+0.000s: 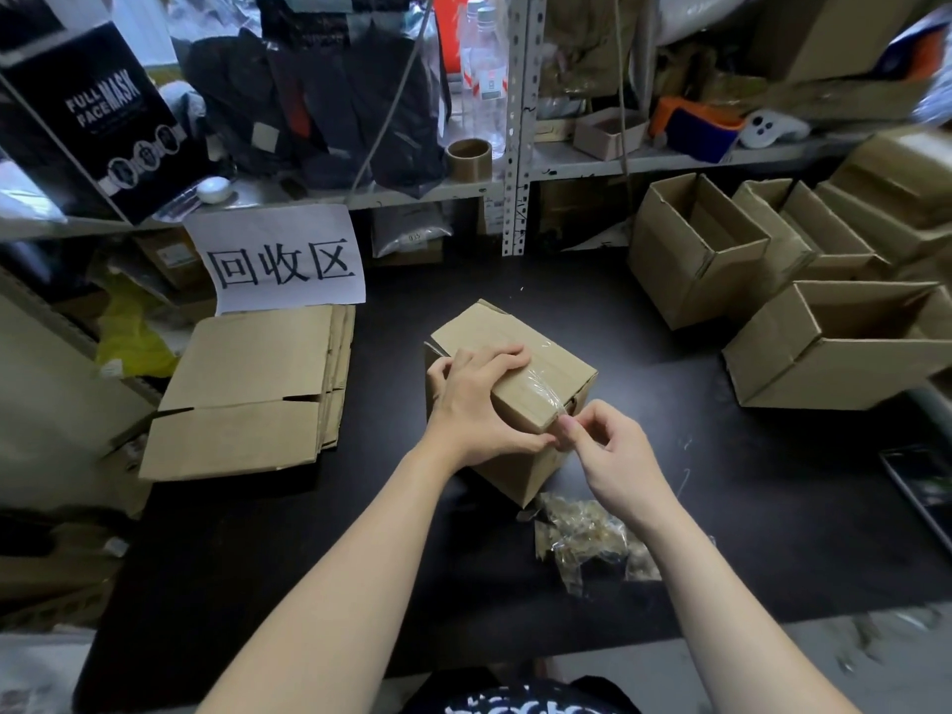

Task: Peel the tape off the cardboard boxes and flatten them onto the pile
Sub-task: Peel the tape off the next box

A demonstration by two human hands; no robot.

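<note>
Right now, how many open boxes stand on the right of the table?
5 open boxes: one nearest, three in a row behind it, and one blurred at the far edge. More may be hidden outside the picture.

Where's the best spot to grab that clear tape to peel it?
Pinch the clear tape by its lifted end at the near-right corner of the cardboard box, coming from the right, as the right hand does; the strip runs back across the top.
</note>
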